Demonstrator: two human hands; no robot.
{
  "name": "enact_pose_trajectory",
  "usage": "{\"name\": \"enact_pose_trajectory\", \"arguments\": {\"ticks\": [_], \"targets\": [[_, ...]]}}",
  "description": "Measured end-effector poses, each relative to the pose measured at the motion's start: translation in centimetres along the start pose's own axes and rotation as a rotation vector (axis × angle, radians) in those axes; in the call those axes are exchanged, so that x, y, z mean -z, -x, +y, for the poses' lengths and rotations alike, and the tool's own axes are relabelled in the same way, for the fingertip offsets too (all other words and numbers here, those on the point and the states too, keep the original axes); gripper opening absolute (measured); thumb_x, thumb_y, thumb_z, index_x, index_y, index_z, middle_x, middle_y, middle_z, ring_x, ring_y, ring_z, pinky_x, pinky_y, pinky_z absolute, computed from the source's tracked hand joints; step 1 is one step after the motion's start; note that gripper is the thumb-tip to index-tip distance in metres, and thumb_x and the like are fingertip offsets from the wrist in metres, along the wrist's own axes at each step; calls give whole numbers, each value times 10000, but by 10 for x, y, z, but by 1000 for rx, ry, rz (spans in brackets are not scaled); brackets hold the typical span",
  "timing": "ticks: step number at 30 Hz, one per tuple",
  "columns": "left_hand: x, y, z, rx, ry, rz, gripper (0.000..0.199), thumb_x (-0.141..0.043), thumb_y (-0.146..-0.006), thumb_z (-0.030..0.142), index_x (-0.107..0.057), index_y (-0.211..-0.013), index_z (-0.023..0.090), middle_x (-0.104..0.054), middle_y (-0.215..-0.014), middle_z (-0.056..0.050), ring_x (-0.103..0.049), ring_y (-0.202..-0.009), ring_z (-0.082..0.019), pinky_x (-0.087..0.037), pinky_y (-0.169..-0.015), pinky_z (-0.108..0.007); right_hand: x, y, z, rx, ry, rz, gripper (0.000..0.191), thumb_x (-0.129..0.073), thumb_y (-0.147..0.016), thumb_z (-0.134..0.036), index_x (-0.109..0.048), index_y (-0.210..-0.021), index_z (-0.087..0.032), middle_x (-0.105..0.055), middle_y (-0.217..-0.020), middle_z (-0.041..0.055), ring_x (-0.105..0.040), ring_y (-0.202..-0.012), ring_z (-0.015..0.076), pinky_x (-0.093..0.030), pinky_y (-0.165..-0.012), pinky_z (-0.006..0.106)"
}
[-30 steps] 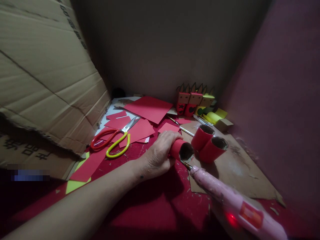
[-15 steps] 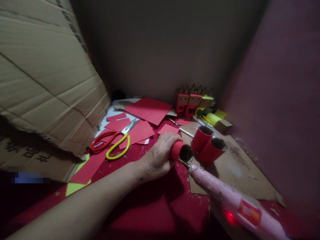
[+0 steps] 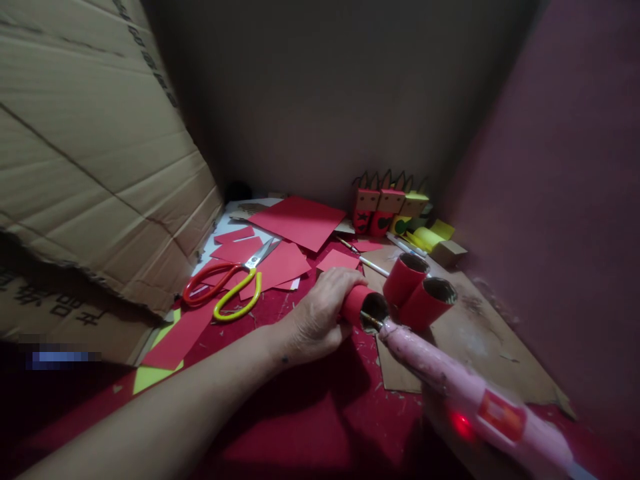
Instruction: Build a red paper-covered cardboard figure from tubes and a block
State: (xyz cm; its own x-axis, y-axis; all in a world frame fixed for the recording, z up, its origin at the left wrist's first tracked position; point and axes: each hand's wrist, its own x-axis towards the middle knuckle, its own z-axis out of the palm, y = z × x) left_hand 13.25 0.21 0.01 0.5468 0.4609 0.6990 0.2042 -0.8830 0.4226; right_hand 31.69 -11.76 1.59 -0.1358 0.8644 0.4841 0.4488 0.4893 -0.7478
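Note:
My left hand (image 3: pixel 323 317) is wrapped round a red paper-covered tube (image 3: pixel 354 301), its open end turned toward the right. My right hand (image 3: pixel 443 421), mostly hidden in shadow beneath it, grips a pink hot glue gun (image 3: pixel 450 373) with a glowing red light. The gun's metal nozzle points into the mouth of the held tube; whether it touches the wall I cannot tell. Just beyond, two more red tubes (image 3: pixel 427 303) stand side by side on a sheet of cardboard (image 3: pixel 480 353).
Scissors (image 3: pixel 255 257) with red and yellow handles lie among red paper pieces (image 3: pixel 300 223) to the left. Several small decorated figures (image 3: pixel 383 210) stand by the back wall. A brush (image 3: pixel 373 265) lies near the tubes. A large cardboard panel (image 3: pixel 100 147) rises on the left.
The glue gun's nozzle has shifted slightly from the tube's lower rim up into its opening. My left hand keeps its hold on the tube.

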Motion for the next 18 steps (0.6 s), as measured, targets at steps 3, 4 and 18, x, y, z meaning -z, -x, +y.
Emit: {"name": "enact_pose_trajectory", "arguments": {"ticks": [3, 4, 18], "targets": [[0, 0, -1, 3, -2, -7, 441, -559, -697, 32, -462, -1110, 149, -570, -1047, -104, -537, -943, -213, -469, -846, -393, 1, 1, 6, -21, 13, -7, 322, -529, -895, -282, -603, -1205, -337, -622, -1231, 8, -607, -1095, 265, -550, -904, 362], [0, 0, -1, 3, -4, -8, 441, -560, -698, 34, -460, -1111, 152, -570, -1048, -104, -536, -943, -213, -469, -843, -394, 2, 2, 8, -16, 16, -6, 349, -541, -883, -272, -597, -1219, -348, -629, -1223, -9, -611, -1095, 273, -555, -908, 351], [1, -1, -1, 3, -14, -6, 428, -587, -712, 58, -459, -1110, 148, -568, -1045, -106, -536, -941, -216, -469, -831, -392, 1, 8, 18, -29, 10, 34, 432, -571, -858, -282, -540, -1284, -345, -617, -1244, -34, -601, -1116, 269, -522, -960, 344]]}}
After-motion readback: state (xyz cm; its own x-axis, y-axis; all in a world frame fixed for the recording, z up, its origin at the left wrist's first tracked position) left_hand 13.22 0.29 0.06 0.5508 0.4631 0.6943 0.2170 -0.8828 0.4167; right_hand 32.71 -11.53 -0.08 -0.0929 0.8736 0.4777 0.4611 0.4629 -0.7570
